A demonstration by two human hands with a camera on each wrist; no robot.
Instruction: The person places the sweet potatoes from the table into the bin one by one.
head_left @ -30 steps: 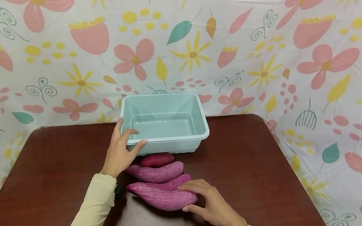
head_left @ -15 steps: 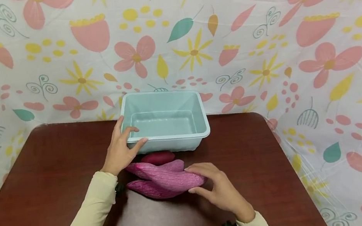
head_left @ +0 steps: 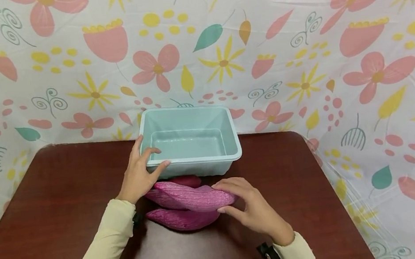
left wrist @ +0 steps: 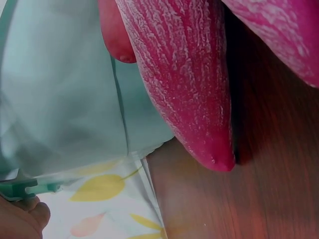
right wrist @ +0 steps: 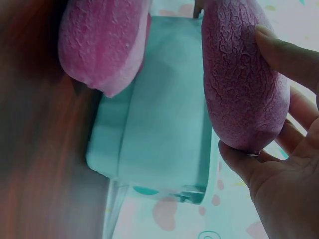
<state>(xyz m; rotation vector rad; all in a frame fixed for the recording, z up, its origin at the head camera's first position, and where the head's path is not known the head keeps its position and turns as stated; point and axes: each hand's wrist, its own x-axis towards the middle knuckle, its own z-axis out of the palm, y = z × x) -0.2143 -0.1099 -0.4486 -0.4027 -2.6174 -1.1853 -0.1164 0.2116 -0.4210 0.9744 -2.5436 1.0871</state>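
My right hand (head_left: pixel 253 205) grips the blunt end of a purple sweet potato (head_left: pixel 197 197) with thumb and fingers, holding it raised over the others. In the right wrist view, its wrinkled skin (right wrist: pixel 241 79) fills the space beside my thumb. Below it on the table lie a second purple sweet potato (head_left: pixel 185 221) and another partly covered one (head_left: pixel 158 198). A darker red sweet potato (head_left: pixel 188 180) lies against the basin's front, mostly hidden. My left hand (head_left: pixel 137 176) holds the near left corner of the light blue plastic basin (head_left: pixel 212 161), whose inside is bare.
The basin stands at the back of the dark brown wooden table (head_left: pixel 62 205), close to a hanging floral sheet (head_left: pixel 153 34). That sheet also runs along the left and right sides.
My right hand has lifted the nearest sweet potato from the table and moved it forward and slightly right, uncovering the one beneath. My left hand has stayed on the basin.
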